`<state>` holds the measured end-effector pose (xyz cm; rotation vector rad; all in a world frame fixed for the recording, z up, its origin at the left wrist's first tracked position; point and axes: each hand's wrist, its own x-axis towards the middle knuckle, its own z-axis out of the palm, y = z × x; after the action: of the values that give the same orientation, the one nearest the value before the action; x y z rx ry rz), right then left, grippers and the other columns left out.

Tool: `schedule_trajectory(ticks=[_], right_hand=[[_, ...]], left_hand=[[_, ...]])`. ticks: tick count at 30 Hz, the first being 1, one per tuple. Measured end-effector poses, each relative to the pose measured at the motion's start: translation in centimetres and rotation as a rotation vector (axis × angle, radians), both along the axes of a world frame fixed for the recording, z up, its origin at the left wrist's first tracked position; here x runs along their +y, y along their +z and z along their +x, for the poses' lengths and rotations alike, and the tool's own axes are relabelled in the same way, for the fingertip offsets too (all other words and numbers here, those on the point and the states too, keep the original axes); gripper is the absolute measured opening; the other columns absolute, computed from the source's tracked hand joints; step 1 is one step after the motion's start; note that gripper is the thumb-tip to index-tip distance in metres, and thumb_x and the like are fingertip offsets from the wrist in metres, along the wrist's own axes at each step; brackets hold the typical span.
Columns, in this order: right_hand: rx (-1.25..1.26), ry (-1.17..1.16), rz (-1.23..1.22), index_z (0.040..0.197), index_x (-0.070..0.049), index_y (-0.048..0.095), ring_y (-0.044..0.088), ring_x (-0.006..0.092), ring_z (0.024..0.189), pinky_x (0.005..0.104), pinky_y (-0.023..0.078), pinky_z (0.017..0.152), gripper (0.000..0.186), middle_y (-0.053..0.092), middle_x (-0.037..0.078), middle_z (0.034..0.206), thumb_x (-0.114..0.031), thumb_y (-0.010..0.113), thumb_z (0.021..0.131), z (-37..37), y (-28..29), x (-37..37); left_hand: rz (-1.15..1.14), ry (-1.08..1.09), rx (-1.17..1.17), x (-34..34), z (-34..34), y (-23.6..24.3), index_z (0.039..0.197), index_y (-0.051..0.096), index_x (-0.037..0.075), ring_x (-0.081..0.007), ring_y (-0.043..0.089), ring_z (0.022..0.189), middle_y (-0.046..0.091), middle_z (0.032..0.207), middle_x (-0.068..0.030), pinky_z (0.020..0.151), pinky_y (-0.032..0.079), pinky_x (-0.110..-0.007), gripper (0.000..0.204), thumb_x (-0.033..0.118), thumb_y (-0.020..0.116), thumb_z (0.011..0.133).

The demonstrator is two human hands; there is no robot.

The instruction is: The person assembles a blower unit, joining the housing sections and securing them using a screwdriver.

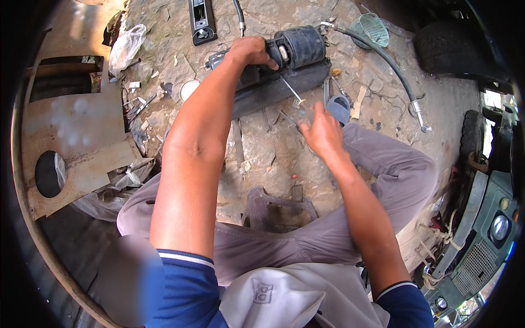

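Left fingers [269, 62] grip the black device [301, 48]; right fingers [318, 113] slightly parted, hold on thin rod [291, 89] unclear

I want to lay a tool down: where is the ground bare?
Ground between the forearms, nearside of the black machine, is mostly bare. A smaller patch lies between the hose and right knee. It's crowded between machine and right hand, with a thin rod and metal tool.
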<state>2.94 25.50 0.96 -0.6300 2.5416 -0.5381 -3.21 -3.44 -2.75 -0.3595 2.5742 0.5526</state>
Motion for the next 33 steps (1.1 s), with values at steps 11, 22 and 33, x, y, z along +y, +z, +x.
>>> schedule_trajectory(ticks=[11, 22, 33], right_hand=[[-1.094, -0.725, -0.516, 0.111, -0.003, 0.051, 0.053, 0.0147, 0.055, 0.0314, 0.043, 0.046, 0.036, 0.059, 0.011, 0.088, -0.029, 0.068, 0.093, -0.3, -0.2, -0.2], [-1.259, -0.928, -0.814, 0.106, -0.010, 0.047, 0.046, 0.0092, 0.052, 0.0260, 0.033, 0.038, 0.029, 0.053, 0.005, 0.082, -0.029, 0.066, 0.095, 0.4, 0.2, -0.8], [-0.306, -0.281, -0.064, 0.108, 0.003, 0.063, 0.068, 0.0450, 0.091, 0.0519, 0.053, 0.082, 0.035, 0.066, 0.027, 0.103, -0.030, 0.056, 0.098, -0.1, 1.8, -0.6]], left_hand=[[0.006, -0.011, -0.019, 0.4, -0.5, -0.2, 0.108, 0.070, -0.002, -0.0355, 0.067, 0.106, 0.071, 0.109, -0.0215, 0.090, 0.052, -0.042, 0.086, 0.067, 0.084, 0.058], [0.156, 0.052, -0.084, -1.8, -2.3, -1.7, 0.109, 0.070, -0.004, -0.0304, 0.069, 0.097, 0.072, 0.100, -0.0180, 0.083, 0.051, -0.041, 0.088, 0.068, 0.085, 0.060], [0.243, -0.043, -0.351, -0.9, -5.2, 0.2, 0.142, 0.052, 0.000, -0.0340, 0.056, 0.128, 0.064, 0.130, -0.0198, 0.107, 0.041, -0.042, 0.119, 0.077, 0.082, 0.056]])
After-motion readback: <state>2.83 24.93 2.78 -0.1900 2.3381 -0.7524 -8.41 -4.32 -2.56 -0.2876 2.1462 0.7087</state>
